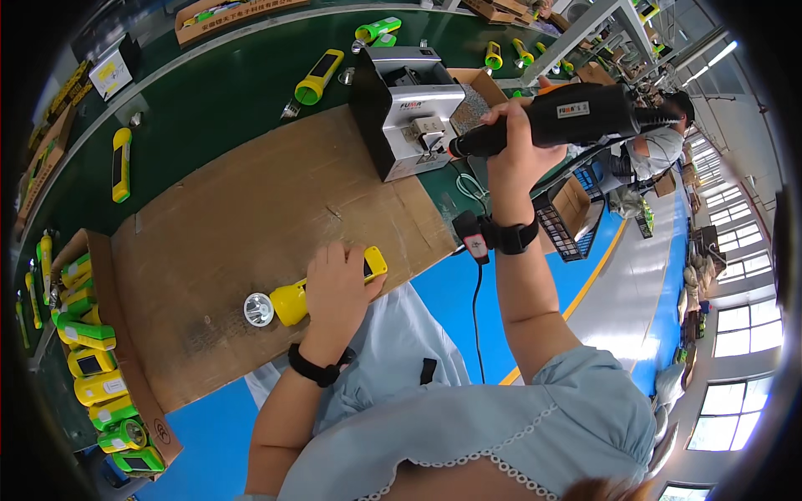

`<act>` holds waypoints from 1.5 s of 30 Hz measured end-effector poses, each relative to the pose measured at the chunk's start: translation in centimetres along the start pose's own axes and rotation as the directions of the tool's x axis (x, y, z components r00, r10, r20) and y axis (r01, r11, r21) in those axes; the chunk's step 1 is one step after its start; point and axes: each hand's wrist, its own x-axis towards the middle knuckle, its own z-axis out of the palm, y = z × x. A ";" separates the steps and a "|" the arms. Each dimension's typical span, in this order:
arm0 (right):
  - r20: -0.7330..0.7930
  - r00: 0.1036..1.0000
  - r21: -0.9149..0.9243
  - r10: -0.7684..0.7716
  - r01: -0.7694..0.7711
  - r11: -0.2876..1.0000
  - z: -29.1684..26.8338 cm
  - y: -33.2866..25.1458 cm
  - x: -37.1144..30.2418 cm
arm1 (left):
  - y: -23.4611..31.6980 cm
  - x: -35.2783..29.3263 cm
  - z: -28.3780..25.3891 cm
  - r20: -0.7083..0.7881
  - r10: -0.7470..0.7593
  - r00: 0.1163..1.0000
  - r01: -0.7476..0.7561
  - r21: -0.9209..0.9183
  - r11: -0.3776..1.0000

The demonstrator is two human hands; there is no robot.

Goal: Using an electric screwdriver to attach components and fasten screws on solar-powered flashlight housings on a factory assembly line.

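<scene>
My left hand [337, 288] is closed over a yellow flashlight body [290, 304] that lies on a brown cardboard sheet [251, 225]. A shiny round reflector [259, 310] sits at the body's wide end; whether it is joined cannot be seen. The far end of the body shows a dark panel beside my fingers. My right hand [518, 150] grips a black electric screwdriver [576, 115], held nearly level. Its tip points left, at the front of a silver and black screw feeder machine [405, 125]. Whether the tip holds a screw is too small to tell.
At the left stands a cardboard box [138, 376] packed with yellow and green flashlights. More flashlights [319, 77] lie on the green belt [209, 108] behind the sheet. A black crate [572, 221] is on the right, and a co-worker [660, 150] sits beyond it. A cable [478, 326] hangs beside my right forearm.
</scene>
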 end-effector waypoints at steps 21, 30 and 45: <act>0.302 0.906 0.241 0.296 -0.373 0.896 1.3 -1.3 -3.1 | 0.3 -1.0 0.9 -0.091 0.080 0.993 -0.075 0.052 0.996; 0.377 0.871 0.160 0.315 -0.396 0.904 1.2 -4.2 -9.2 | 0.4 -1.1 0.7 -0.114 0.076 0.991 -0.070 0.050 0.996; 0.526 0.761 0.002 0.381 -0.449 0.893 3.0 -1.3 -11.0 | -0.2 0.4 0.2 0.007 -0.020 1.000 0.021 -0.014 1.000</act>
